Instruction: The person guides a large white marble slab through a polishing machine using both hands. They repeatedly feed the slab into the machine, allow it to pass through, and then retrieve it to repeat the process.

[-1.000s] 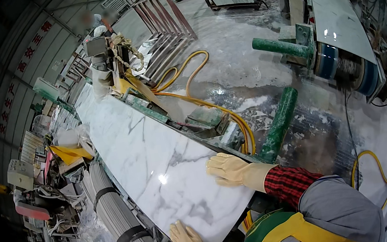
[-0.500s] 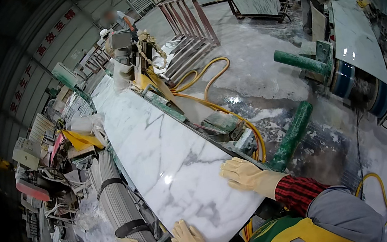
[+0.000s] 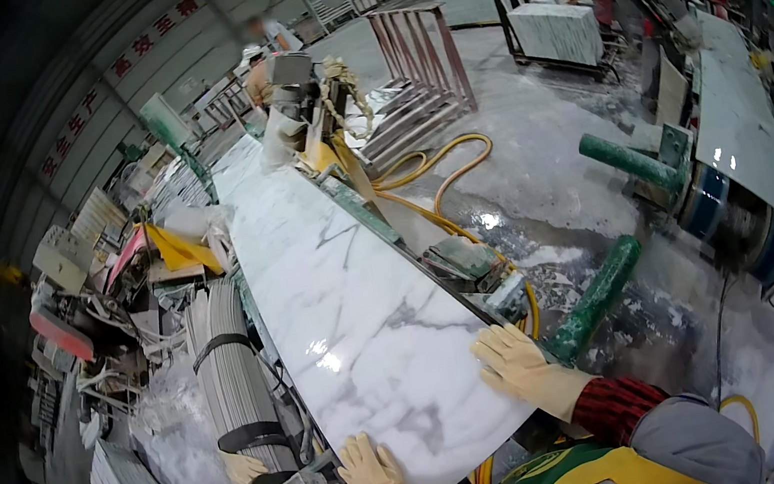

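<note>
On the marble slab (image 3: 344, 289), left hand (image 3: 370, 468) and right hand (image 3: 513, 364) still flat, fingers released, slab nearer.

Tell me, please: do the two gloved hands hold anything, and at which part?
Nothing is gripped. The left hand and right hand both lie flat, fingers spread, on the near end of the white marble slab.

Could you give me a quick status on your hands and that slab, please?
Left hand and right hand, both gloved, flat on the white marble slab near end. Nothing lying on it. Yellow hose alongside on the right.
</note>
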`<state>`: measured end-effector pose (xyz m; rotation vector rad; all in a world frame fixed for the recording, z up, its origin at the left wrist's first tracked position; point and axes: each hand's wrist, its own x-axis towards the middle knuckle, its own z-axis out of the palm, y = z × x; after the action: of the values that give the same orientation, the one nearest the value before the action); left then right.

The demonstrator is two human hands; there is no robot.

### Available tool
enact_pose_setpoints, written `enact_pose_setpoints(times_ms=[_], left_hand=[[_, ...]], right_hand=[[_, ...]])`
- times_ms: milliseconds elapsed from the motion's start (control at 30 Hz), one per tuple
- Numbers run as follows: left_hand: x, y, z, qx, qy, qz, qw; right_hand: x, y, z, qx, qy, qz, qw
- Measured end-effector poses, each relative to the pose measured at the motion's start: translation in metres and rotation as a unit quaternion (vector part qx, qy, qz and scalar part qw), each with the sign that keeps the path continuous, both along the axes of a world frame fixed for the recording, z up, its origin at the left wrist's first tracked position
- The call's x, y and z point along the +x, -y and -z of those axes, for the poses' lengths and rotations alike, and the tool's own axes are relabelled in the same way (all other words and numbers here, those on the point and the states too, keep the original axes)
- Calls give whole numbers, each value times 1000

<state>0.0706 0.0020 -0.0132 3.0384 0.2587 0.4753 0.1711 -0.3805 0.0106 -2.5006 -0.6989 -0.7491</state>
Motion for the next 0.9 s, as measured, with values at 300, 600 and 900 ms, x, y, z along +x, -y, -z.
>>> enact_pose_setpoints(times_ms=[300,600,900], left_hand=[[-10,6,-6,-40,-27,-20,999],[-11,9,-19,-49,12,-3,999],[-12,6,-20,-63,43,-3,997]], right_hand=[[-59,33,-28,-76,-12,-61,995],[17,6,22,-107,5,-35,994],[97,-39,16,-112,-61,-23,992]])
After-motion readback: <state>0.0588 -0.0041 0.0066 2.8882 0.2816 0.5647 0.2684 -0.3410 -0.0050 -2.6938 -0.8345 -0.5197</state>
